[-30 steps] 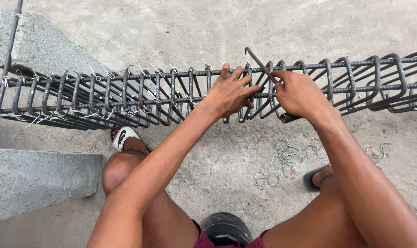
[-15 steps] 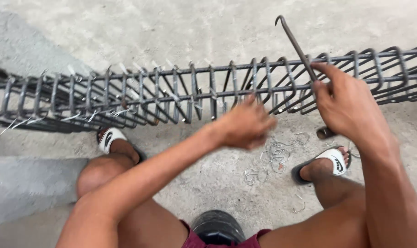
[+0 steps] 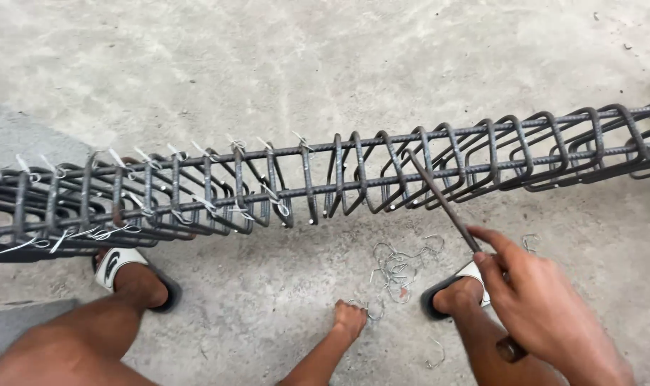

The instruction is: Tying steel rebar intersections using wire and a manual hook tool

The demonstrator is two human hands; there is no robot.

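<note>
A long rebar cage (image 3: 353,175) of dark steel stirrups on lengthwise bars lies across the concrete floor in front of me. My right hand (image 3: 543,307) holds a thin metal hook tool (image 3: 443,200), whose tip points up to the cage's near side. My left hand (image 3: 350,319) is down at the floor, fingers closed at the edge of a loose pile of bent wire ties (image 3: 400,268). Whether it grips a tie is hidden. White wire ties (image 3: 203,204) bind the stirrups on the cage's left part.
My feet in white and black sandals rest on the floor, the left foot (image 3: 128,275) under the cage and the right foot (image 3: 457,289) beside the wire pile. A concrete block edge (image 3: 25,325) lies at lower left.
My left hand left the cage and dropped to the wire pile on the floor. My right hand pulled the hook tool back from the stirrups toward me.
</note>
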